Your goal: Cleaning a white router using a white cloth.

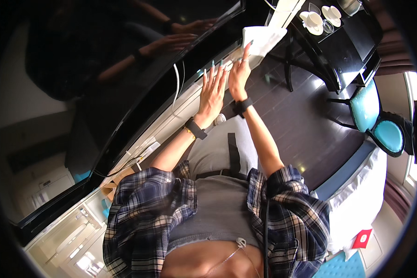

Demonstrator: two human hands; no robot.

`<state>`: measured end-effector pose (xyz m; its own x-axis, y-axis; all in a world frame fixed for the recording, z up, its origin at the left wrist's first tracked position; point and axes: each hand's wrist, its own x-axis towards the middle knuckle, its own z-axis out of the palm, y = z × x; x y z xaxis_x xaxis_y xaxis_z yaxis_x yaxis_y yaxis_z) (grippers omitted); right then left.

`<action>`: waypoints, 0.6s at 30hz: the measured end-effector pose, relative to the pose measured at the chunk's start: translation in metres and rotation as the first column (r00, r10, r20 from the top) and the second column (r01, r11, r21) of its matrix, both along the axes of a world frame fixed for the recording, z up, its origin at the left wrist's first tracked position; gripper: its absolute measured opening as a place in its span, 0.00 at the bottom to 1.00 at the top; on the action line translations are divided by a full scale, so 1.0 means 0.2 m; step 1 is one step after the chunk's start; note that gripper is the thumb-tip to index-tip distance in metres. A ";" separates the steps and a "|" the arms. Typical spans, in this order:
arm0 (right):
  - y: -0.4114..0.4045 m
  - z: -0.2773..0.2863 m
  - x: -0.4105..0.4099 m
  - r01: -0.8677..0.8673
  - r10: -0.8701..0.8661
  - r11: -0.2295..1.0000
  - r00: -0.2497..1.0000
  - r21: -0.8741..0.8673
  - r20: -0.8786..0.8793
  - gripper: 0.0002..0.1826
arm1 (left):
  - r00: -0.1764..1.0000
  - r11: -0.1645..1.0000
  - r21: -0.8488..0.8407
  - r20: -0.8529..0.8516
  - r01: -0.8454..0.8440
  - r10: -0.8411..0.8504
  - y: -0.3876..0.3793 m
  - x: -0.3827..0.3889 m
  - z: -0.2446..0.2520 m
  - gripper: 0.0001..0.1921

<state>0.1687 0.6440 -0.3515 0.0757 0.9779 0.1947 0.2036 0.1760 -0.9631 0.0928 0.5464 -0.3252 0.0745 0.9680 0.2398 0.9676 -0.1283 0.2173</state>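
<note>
A white cloth or paper sheet (pixel 264 39) spreads out beyond the fingers of my right hand (pixel 239 75). The index finger lies across it and the other fingers are bent by its near edge, with the thumb hidden. My left hand (pixel 211 95) holds nothing; its fingers stretch forward, slightly apart, along the lower edge of a large black television (pixel 100 87). The glossy screen mirrors both forearms and hands. Below the screen runs a pale ledge (pixel 189 99), and a white cable (pixel 177 81) hangs down over it, left of my left hand.
A black desk (pixel 359 41) at the upper right carries white cups with saucers (pixel 312 21) and a glass ashtray (pixel 328 26). Turquoise-seated chairs (pixel 365 107) stand by the window. A bed with white bedding (pixel 359 198) is at the right. A power strip (pixel 148 151) lies near the ledge.
</note>
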 end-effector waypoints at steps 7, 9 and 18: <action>0.35 -0.14 0.23 0.215 -0.246 0.966 0.932 0.144 0.265 0.37 | 0.984 0.987 0.088 0.107 0.134 -0.143 -0.01 0.24 0.02 0.38; 0.42 -0.19 0.28 0.249 -0.254 0.967 0.950 0.052 0.180 0.28 | 0.978 0.990 0.069 0.159 0.126 -0.136 -0.05 0.32 0.04 0.38; 0.02 -0.25 0.32 -0.217 0.219 0.969 0.976 -0.115 0.005 0.16 | 0.952 0.952 0.246 0.201 0.181 -0.232 -0.08 0.15 0.11 0.44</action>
<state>0.2327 0.6472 -0.4023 -0.1442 0.9862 0.0812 0.1896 0.1080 -0.9759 0.1238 0.5302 -0.3040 0.1860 0.8569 0.4808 0.8438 -0.3900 0.3686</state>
